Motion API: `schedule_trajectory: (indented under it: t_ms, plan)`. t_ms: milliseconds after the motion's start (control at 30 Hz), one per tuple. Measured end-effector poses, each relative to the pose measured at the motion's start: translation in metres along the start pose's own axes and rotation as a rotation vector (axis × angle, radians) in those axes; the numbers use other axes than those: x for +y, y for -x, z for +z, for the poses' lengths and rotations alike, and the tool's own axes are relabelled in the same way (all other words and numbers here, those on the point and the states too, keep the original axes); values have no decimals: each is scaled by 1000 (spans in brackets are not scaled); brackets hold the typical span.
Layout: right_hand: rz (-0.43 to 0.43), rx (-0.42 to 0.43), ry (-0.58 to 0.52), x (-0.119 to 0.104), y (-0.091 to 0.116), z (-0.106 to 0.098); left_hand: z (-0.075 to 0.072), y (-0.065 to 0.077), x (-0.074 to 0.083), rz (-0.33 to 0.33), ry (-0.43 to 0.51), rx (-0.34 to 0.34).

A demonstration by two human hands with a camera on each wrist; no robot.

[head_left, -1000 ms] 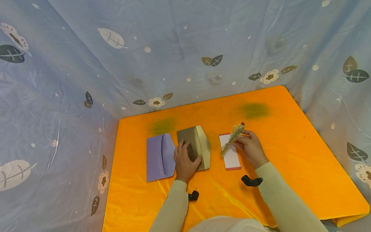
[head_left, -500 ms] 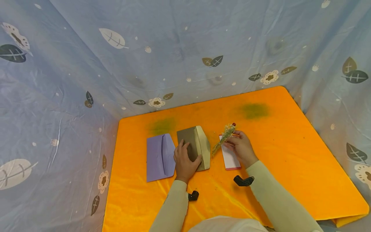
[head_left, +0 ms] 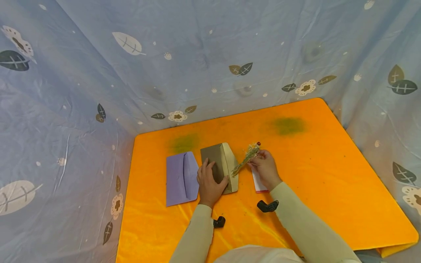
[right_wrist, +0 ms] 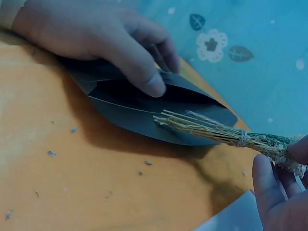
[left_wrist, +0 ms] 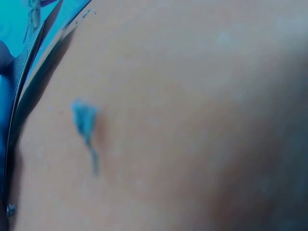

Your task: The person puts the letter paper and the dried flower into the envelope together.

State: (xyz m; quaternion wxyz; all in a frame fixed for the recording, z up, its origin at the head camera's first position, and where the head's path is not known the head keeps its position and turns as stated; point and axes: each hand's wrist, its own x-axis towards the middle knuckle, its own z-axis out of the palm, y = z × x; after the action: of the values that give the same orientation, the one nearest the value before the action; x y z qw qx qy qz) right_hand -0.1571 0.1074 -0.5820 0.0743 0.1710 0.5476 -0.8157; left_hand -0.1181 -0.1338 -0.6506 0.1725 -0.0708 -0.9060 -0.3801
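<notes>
My left hand (head_left: 210, 184) holds an olive-brown envelope (head_left: 213, 151), fingers spread on its body and thumb at its mouth. In the right wrist view the dark mouth (right_wrist: 185, 98) gapes under the thumb, and the pale flap is folded out. My right hand (head_left: 267, 171) pinches a small bundle of dried flowers (head_left: 246, 159) by its flower end, where a red spot shows. Twine binds the stems (right_wrist: 202, 127), whose cut ends hang over the flap, pointing at the mouth. The left wrist view is mostly blurred skin with a flower bit stuck on it.
A purple envelope (head_left: 175, 179) lies to the left, flap out. Partly under my right hand is a white card (head_left: 257, 181) with a red edge. Small plant crumbs (right_wrist: 148, 162) dot the orange tablecloth (head_left: 322, 164). A patterned blue curtain (head_left: 197, 65) stands behind.
My right hand has carried the dried flower bundle leftward, from above the white card to over the envelope's flap. My left hand and both envelopes stay in place.
</notes>
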Motion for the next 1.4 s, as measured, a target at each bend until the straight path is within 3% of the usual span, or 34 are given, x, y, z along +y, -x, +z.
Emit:
schedule_trajectory:
  t_ms: [233,967,1400]
  plan:
    - [1,26,57,5,1,11,0,0,0,-19,10,-11]
    - [-31,0,-7,8,1,20,0,0,-1,-24,-16,-22]
    - [-10,-57,127,31,4,32,0,-2,-1,-28,-31,-16]
